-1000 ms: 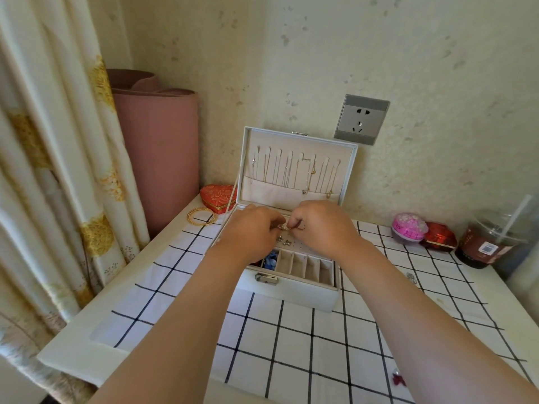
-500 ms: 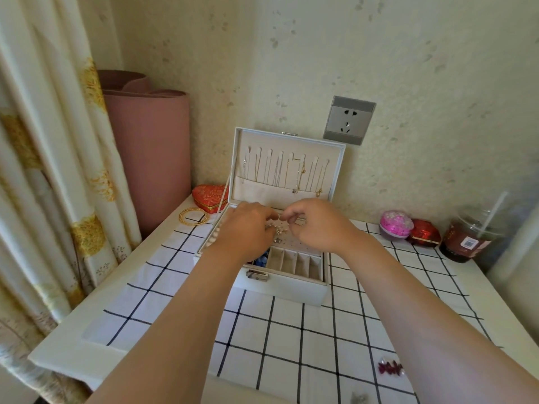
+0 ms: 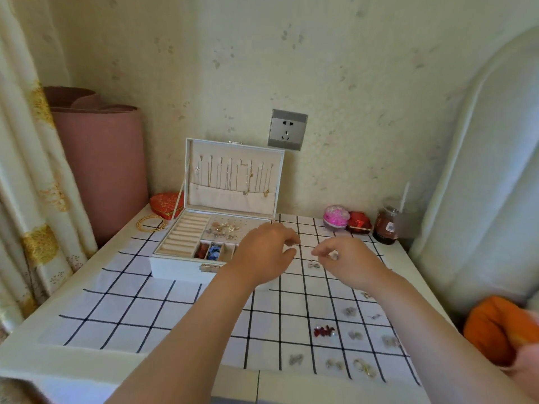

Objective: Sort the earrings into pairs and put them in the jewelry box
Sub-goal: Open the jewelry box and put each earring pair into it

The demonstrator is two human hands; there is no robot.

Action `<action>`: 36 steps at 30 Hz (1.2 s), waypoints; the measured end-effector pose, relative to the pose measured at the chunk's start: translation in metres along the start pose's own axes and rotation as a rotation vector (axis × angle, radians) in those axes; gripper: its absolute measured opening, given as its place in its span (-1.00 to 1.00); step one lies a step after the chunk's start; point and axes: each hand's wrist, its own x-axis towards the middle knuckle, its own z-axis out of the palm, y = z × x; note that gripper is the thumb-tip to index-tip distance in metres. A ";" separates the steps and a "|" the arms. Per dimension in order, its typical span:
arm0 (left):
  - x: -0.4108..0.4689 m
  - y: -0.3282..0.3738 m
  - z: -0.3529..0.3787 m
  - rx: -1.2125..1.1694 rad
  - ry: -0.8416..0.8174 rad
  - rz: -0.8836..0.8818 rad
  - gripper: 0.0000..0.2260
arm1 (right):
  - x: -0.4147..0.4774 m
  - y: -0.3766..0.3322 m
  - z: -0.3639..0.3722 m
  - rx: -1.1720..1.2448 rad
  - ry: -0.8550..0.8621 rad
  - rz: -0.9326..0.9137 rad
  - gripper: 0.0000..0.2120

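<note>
The white jewelry box (image 3: pixel 175 265) stands open at the back of the table, with necklaces hung in its lid and several earrings (image 3: pixel 223 228) on its perforated tray. My left hand (image 3: pixel 264 253) hovers by the box's right front corner, fingers curled and apart, holding nothing I can see. My right hand (image 3: pixel 345 260) is to its right, just above a small pair of earrings (image 3: pixel 314 265) on the cloth, thumb and finger loosely apart. More earrings lie on the checked cloth at the front right, among them a red pair (image 3: pixel 323 331).
A pink rolled mat (image 3: pixel 102 170) and a curtain (image 3: pixel 26 185) stand at the left. A red heart box (image 3: pixel 164 203) and gold bangles (image 3: pixel 151 222) lie behind the jewelry box. A pink case (image 3: pixel 336 217), a red case (image 3: pixel 359 221) and a drink cup (image 3: pixel 388 225) sit back right.
Both hands have left the box's earring tray and moved right and toward me, over the cloth. The view has swung right and down, showing the earrings at the front right.
</note>
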 end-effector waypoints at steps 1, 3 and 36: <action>0.001 0.006 0.006 -0.004 -0.020 0.002 -0.78 | -0.007 0.008 0.000 -0.023 0.001 0.025 -0.80; 0.006 0.017 0.021 0.015 -0.070 0.008 -0.77 | -0.019 0.024 0.002 -0.084 -0.001 0.040 -0.77; 0.055 0.014 0.058 0.203 -0.042 -0.119 -0.78 | 0.029 0.017 0.027 -0.327 -0.030 0.000 -0.82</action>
